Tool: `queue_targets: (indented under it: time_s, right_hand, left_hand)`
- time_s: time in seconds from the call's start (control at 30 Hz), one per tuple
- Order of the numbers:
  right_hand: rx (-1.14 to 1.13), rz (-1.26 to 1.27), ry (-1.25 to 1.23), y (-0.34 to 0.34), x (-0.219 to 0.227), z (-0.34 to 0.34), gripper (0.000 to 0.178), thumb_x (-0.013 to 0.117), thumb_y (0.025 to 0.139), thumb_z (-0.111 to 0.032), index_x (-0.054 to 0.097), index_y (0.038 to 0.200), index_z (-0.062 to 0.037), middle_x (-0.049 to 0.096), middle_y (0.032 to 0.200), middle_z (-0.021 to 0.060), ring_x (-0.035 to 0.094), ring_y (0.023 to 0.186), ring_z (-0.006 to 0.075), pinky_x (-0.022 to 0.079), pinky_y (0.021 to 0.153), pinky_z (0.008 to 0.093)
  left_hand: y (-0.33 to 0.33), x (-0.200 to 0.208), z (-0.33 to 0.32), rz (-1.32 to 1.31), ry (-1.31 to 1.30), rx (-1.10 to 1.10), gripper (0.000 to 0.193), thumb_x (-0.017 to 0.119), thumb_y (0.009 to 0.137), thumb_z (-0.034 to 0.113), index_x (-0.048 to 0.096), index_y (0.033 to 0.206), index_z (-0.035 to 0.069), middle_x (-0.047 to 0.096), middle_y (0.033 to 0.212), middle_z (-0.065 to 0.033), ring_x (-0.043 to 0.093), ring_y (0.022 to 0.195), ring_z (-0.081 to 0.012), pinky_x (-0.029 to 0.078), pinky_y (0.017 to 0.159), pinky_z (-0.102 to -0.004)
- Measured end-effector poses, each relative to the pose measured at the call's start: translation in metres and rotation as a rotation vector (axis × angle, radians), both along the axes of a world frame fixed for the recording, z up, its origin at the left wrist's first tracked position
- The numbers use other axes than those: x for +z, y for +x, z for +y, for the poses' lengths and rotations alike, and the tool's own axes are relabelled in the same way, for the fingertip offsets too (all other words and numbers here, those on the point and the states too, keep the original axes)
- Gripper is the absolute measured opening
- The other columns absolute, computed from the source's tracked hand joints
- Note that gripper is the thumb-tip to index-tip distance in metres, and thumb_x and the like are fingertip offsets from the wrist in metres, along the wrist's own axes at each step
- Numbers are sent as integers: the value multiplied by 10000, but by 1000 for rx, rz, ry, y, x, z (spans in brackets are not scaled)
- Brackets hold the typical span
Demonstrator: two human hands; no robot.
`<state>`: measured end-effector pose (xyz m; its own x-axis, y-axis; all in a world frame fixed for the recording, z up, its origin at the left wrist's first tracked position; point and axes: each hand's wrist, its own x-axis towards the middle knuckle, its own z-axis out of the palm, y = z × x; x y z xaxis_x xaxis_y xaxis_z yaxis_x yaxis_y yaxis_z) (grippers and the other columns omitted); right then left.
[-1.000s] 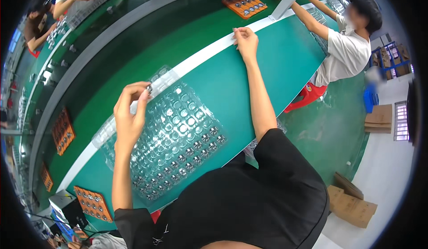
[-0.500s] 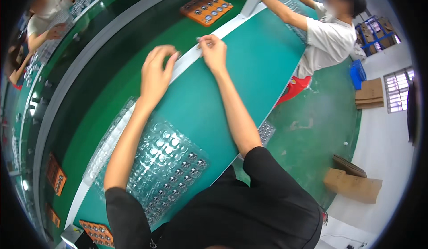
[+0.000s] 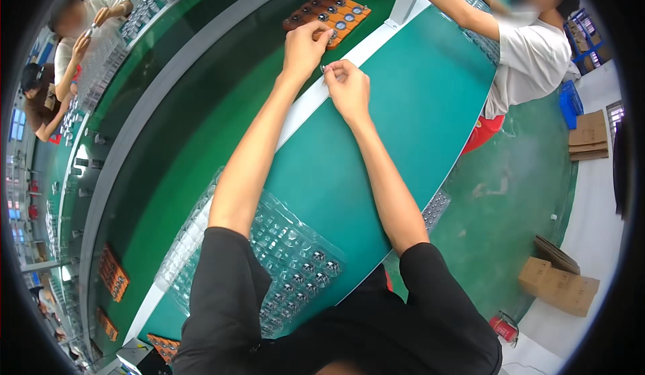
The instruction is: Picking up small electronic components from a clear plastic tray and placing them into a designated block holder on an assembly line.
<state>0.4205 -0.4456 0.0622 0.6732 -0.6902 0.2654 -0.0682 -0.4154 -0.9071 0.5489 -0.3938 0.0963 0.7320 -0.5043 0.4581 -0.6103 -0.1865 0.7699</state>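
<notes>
My left hand [image 3: 304,53] reaches over the green belt to the near edge of an orange-brown tray [image 3: 348,31] holding several round shiny parts. Its thumb and fingers are pinched together at that tray; whatever is between them is too small to make out. Closer to me, above the white rail [image 3: 304,112], my right hand [image 3: 349,93] pinches a small shiny part [image 3: 323,69] at its fingertips. Under my left arm, a clear plastic blister tray [image 3: 285,230] lies on the green table, with round dark-and-silver parts [image 3: 321,273] in some of its pockets.
A white post [image 3: 408,2] rises from the rail at upper right, beside a co-worker's arm [image 3: 450,6]. More orange trays [image 3: 114,273] sit on the belt at left. Across the line, other people work. Cardboard boxes [image 3: 557,284] stand on the floor at right.
My left hand has moved forward and right, from above the belt to the orange tray, and its fingers have closed. My right hand keeps its pinch near the rail. The whole view has shifted.
</notes>
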Motion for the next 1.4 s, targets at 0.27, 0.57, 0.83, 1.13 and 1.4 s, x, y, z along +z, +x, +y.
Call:
queue_targets:
  time_s: [0.27, 0.57, 0.83, 1.13, 1.4]
  right_hand:
    - [-16, 37, -49, -1, 4, 5, 146, 689, 892, -162, 728, 908, -23, 718, 690, 61, 617, 544, 124, 483, 556, 311]
    - [-13, 76, -45, -1, 11, 8, 144, 695, 860, -200, 730, 898, -65, 734, 776, 83, 705, 692, 294, 537, 660, 412]
    - [-12, 108, -5, -5, 19, 10, 152, 701, 861, -210, 734, 893, -65, 733, 766, 90, 706, 695, 300, 541, 661, 420]
    - [-20, 53, -89, -1, 9, 9, 152, 703, 857, -208, 733, 884, -61, 736, 769, 91, 708, 687, 306, 546, 656, 417]
    - [17, -44, -114, -1, -2, 0, 181, 711, 888, -188, 736, 927, -13, 712, 705, 68, 653, 586, 123, 507, 578, 290]
  left_hand:
    - [13, -15, -10, -38, 112, 55, 191, 746, 877, 173, 749, 949, -4, 748, 833, -175, 753, 786, -271, 566, 717, -349]
    - [2, -12, -7, -245, 278, 217, 177, 717, 880, 207, 764, 891, 37, 726, 764, -171, 724, 737, -334, 566, 700, -425]
    - [-4, -10, 4, -553, 400, 231, 174, 718, 866, 223, 750, 827, 56, 685, 660, -162, 687, 660, -327, 464, 683, -450]
    - [-10, -11, 9, -590, 541, 267, 124, 691, 824, 176, 746, 769, 79, 711, 794, -102, 616, 901, -297, 384, 781, -467]
    - [6, 1, 58, -367, 285, 111, 192, 630, 941, 190, 754, 1027, 73, 658, 1111, -139, 579, 1085, -371, 487, 954, -447]
